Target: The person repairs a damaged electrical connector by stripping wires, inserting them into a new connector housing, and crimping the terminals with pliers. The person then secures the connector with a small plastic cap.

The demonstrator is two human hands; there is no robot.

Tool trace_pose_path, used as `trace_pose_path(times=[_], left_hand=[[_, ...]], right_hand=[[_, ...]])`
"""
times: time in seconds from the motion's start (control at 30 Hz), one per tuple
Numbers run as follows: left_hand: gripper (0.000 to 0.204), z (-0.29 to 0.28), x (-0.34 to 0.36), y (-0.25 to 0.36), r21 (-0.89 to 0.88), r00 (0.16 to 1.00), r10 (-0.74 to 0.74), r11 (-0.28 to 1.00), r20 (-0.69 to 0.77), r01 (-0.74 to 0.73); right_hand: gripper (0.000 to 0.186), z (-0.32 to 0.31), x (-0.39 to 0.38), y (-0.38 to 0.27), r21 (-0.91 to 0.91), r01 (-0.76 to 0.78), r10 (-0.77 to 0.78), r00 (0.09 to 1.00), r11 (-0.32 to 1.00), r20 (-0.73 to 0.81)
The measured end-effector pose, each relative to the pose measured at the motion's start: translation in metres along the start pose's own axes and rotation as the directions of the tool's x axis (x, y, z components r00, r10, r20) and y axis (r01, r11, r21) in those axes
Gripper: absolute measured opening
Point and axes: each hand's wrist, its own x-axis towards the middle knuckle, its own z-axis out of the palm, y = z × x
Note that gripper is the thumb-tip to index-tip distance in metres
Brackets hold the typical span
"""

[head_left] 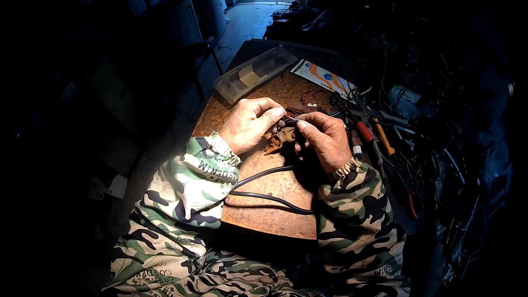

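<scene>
The thin wire point(292, 118) could be slipping loose or breaking from here, since it seems to be hanging on nothing but fingertips, and an uneven pull between the left hand point(250, 124) and the right hand point(327, 140) would likely be the cause. The left hand is pinching one end between thumb and forefinger; the right hand is pinching the other the same way. A second risk is lying in the black cable point(261, 194), which is looping across the tabletop point(258, 217) toward its near edge and running up to the right sleeve point(357, 209); a forearm catching it could be jerking the work. The wire itself is sitting above the middle of the tabletop, over a crumpled brown piece point(280, 138), and is looking short and slender, coppery toward the left hand and pale bluish toward the right, its finer detail being too small to tell.
</scene>
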Motion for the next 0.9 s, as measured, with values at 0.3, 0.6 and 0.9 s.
trace_pose_path(times=[0.3,0.6,0.9], left_hand=[[0.025,-0.001,-0.004,0.003,-0.021,1.000,0.005,1.000,-0.029,-0.006],[0.027,0.003,-0.001,0.001,-0.035,0.999,-0.018,0.999,-0.026,0.017],[0.029,-0.001,-0.006,0.001,-0.162,0.999,-0.044,0.986,0.028,0.048]], right_hand=[[0.026,0.006,0.000,-0.003,-0.050,0.005,-0.008,0.999,0.999,-0.045],[0.019,0.005,-0.004,-0.008,-0.204,0.037,-0.061,0.992,0.978,-0.110],[0.017,0.005,-0.002,-0.002,-0.090,0.070,-0.076,0.994,0.994,-0.073]])
